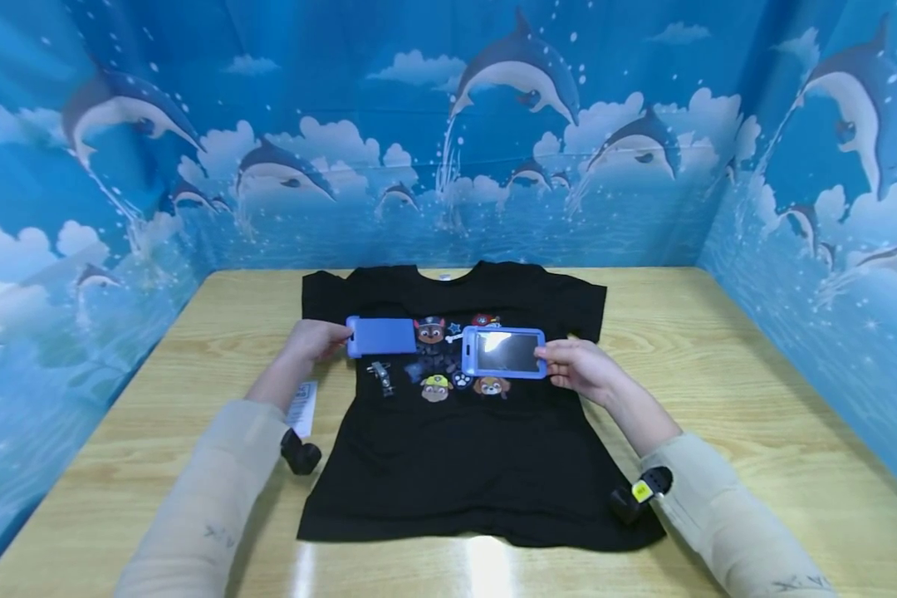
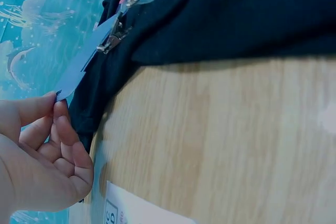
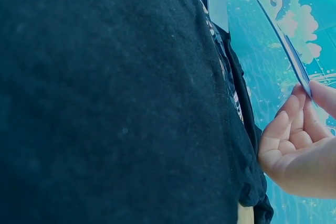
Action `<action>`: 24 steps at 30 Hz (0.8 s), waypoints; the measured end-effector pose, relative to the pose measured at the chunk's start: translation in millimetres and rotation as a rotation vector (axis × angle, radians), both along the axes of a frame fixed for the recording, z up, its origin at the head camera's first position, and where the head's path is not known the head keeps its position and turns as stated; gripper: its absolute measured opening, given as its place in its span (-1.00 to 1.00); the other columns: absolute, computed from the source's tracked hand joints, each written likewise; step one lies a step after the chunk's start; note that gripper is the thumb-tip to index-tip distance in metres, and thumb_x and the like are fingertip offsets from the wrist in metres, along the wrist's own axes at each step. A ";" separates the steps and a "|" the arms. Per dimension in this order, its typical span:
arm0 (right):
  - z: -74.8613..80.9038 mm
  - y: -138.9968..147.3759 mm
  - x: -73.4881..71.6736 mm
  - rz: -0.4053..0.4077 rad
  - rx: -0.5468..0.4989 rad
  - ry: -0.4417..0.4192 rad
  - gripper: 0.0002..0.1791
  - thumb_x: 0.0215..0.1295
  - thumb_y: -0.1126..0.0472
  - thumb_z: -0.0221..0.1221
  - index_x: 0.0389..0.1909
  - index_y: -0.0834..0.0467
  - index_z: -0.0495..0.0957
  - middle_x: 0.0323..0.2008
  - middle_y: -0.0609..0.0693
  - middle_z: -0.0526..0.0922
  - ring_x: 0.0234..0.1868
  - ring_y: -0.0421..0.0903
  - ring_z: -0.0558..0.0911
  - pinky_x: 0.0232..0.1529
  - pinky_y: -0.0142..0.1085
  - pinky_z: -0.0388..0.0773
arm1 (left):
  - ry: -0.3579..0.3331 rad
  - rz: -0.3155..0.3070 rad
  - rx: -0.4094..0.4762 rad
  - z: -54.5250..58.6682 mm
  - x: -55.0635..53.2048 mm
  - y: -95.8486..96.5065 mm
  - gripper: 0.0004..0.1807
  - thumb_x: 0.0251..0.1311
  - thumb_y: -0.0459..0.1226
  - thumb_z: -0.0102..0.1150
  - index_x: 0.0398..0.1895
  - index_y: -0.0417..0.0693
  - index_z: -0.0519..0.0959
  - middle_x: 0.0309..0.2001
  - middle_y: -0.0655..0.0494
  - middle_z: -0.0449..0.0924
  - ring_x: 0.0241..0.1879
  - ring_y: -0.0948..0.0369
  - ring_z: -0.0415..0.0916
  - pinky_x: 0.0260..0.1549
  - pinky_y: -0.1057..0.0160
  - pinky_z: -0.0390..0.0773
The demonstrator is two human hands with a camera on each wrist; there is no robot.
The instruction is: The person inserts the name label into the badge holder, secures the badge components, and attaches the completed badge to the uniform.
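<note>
My left hand (image 1: 308, 342) pinches the left end of a flat blue plastic badge holder panel (image 1: 384, 336) between thumb and fingers. In my right hand (image 1: 585, 370) is the right end of a blue badge holder frame (image 1: 467, 352), whose shiny window looks dark. The two pieces are apart, held over the chest of a black T-shirt (image 1: 448, 473) with cartoon dogs printed on it. A badge clip (image 1: 381, 379) with a clear strap lies on the shirt below the panel. The left wrist view shows the clip's metal part (image 2: 111, 43); from the right wrist the frame (image 3: 287, 48) appears edge-on.
The shirt is spread on a wood-grain table (image 1: 718, 399). A white printed card or tag (image 1: 302, 409) lies left of the shirt, under my left forearm. A blue dolphin-print curtain (image 1: 448, 216) surrounds the back and sides.
</note>
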State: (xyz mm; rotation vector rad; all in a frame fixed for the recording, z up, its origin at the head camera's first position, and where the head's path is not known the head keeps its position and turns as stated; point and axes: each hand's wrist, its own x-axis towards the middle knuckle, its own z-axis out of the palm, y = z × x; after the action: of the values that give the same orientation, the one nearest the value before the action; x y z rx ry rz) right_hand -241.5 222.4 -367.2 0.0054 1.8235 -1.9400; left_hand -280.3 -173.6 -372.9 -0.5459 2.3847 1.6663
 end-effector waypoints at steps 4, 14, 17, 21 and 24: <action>0.3 0.3 0.0 0.002 -0.006 -0.003 -0.79 0.33 0.28 0.05 -0.47 0.05 0.57 -0.57 -0.11 0.54 -0.50 -0.23 0.52 -0.33 -0.37 0.44 | -0.005 -0.011 -0.021 -0.9 -0.7 -1.1 -0.74 0.18 -0.26 0.13 -0.13 -0.26 0.55 -0.56 0.15 0.49 -0.51 0.22 0.37 -0.47 0.30 0.33; 0.3 0.4 1.2 0.002 -0.017 0.000 -0.80 0.33 0.30 0.04 -0.47 0.06 0.56 -0.58 -0.11 0.54 -0.51 -0.23 0.53 -0.34 -0.38 0.45 | -0.014 -0.011 -0.041 -3.1 -1.0 -3.6 -0.69 0.18 -0.28 0.11 -0.05 -0.28 0.54 -0.51 0.11 0.47 -0.43 0.17 0.38 -0.39 0.26 0.35; -0.1 -0.1 1.2 -0.007 -0.005 -0.004 -0.80 0.33 0.29 0.04 -0.47 0.05 0.56 -0.58 -0.12 0.54 -0.51 -0.23 0.52 -0.34 -0.38 0.45 | -0.015 -0.005 -0.038 -2.4 0.2 -3.2 -0.70 0.17 -0.28 0.12 -0.07 -0.27 0.54 -0.52 0.12 0.47 -0.44 0.17 0.38 -0.37 0.26 0.35; -0.5 -0.4 1.5 -0.012 0.004 -0.007 -0.81 0.33 0.28 0.05 -0.46 0.05 0.56 -0.58 -0.12 0.53 -0.51 -0.22 0.52 -0.33 -0.37 0.45 | -0.014 -0.005 -0.032 -1.3 2.7 -4.5 -0.70 0.19 -0.29 0.11 -0.06 -0.28 0.54 -0.52 0.11 0.48 -0.45 0.18 0.39 -0.36 0.27 0.35; -0.4 -0.5 1.7 -0.016 0.005 -0.009 -0.81 0.32 0.28 0.06 -0.46 0.05 0.57 -0.57 -0.11 0.54 -0.50 -0.22 0.52 -0.33 -0.37 0.45 | 0.000 -0.001 -0.005 -0.6 4.3 -7.0 -0.69 0.20 -0.32 0.11 -0.03 -0.32 0.53 -0.51 0.12 0.53 -0.48 0.21 0.43 -0.40 0.30 0.38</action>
State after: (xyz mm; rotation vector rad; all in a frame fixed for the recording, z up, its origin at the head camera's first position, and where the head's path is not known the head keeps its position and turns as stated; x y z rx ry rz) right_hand -239.8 221.9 -367.6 0.0303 1.8282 -1.9432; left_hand -276.0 -180.6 -373.5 -0.5461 2.3893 1.6602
